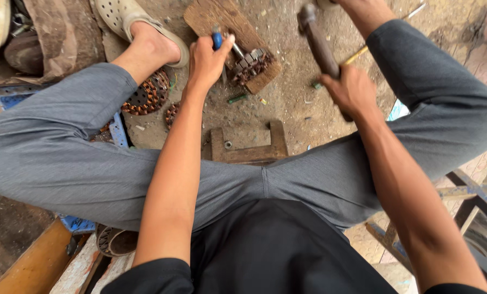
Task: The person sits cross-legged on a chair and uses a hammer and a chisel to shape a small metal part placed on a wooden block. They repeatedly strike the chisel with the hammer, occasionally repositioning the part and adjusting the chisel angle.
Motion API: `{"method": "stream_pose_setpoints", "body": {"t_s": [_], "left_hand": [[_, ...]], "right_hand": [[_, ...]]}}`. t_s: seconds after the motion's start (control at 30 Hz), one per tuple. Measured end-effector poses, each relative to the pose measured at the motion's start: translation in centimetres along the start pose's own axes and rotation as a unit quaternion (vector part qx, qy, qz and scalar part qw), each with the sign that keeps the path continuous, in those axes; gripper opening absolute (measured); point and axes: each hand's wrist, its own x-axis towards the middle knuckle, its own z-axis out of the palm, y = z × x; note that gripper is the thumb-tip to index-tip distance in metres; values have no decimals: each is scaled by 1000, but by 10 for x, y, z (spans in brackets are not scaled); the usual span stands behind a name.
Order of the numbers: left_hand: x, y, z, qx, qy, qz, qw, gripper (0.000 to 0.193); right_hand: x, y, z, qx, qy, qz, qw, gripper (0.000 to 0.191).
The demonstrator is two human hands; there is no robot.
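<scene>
Two hands, one stubborn motor core

Two tools meet over the small wound motor core [250, 63], which rests on a wooden block [222, 22] on the dirt floor [298, 103] at the far middle of the scene, between my knees. My left hand [206, 59] is closed around a blue-handled chisel [217, 40], its steel tip set against the core. My right hand [351, 90] grips the wooden handle of a hammer [317, 41], raised to the right of the block. I judge the core dense, stiff and heavy for its size, with sharp-edged plates and wiry copper; the outer steel rim looks the safest hold. More copper-wound stators [148, 93] lie on the left beside my sandalled foot [140, 24], and a low wooden frame [249, 144] sits near.
</scene>
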Motion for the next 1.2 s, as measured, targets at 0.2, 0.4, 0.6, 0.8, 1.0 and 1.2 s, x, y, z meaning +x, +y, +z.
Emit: {"method": "stream_pose_setpoints", "body": {"t_s": [0.2, 0.4, 0.6, 0.8, 1.0, 1.2], "left_hand": [[10, -24, 7, -62, -10, -25, 998, 34], [12, -4, -14, -19, -80, 105, 991, 41], [-18, 75, 29, -60, -112, 61, 990, 56], [-22, 73, 13, -73, -72, 45, 994, 57], [-20, 3, 6, 119, -37, 85, 989, 68], [-26, -32, 46, 84, -75, 54, 992, 59]], "right_hand": [[78, 33, 43, -194, 17, -56, 979, 53], [83, -7, 51, -74, -70, -243, 965, 63], [38, -76, 41, 229, -64, -295, 925, 49], [29, -89, 37, 268, -58, -216, 937, 18], [29, -77, 24, 144, 69, -351, 923, 16], [12, -87, 52, 26, 154, -474, 867, 20]]}}
